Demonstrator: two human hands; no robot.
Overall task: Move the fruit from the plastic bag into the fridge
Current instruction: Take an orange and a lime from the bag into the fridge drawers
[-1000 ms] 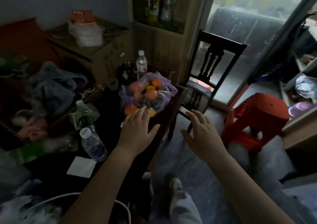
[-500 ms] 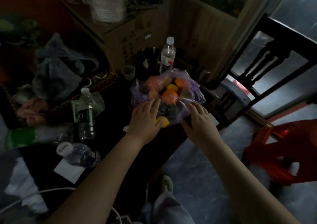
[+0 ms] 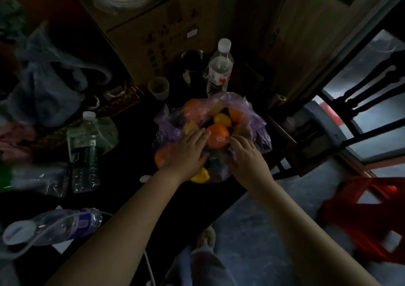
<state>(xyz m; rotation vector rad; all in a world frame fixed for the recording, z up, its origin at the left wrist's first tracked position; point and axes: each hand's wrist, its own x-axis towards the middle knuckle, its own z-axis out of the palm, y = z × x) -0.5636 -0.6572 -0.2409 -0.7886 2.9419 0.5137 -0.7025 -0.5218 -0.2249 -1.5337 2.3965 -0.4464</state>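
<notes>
Plastic bag (image 3: 252, 119) of fruit sits at my 12 o'clock, near the edge of the dark table (image 3: 122, 176), mouth open upward. It's purple-ish and see-through. Top centre inside is an orange (image 3: 217, 134), w/ a yellow fruit (image 3: 222, 119) touching it at its 12 and a 2nd orange (image 3: 235, 114) at approx 1. Another yellow one (image 3: 200, 176) pokes out at the bag's 6, under my wrist.

My left hand (image 3: 186, 152) lies flat on the bag's 8 o'clock side, fingers straight and together, tips touching the centre orange. My right hand (image 3: 245, 156) is on the 4 o'clock side, fingers bent down onto the plastic right beside that orange. Can't tell if they're pinching the film or just resting.

Around the bag: upright water bottle (image 3: 219, 70) just beside it at 12, small cup (image 3: 158, 87) at 11, green-label bottle (image 3: 84, 152) at 9, well apart. Dark chair (image 3: 350, 101) at 2, red stool (image 3: 368, 220) on the floor at 4.
</notes>
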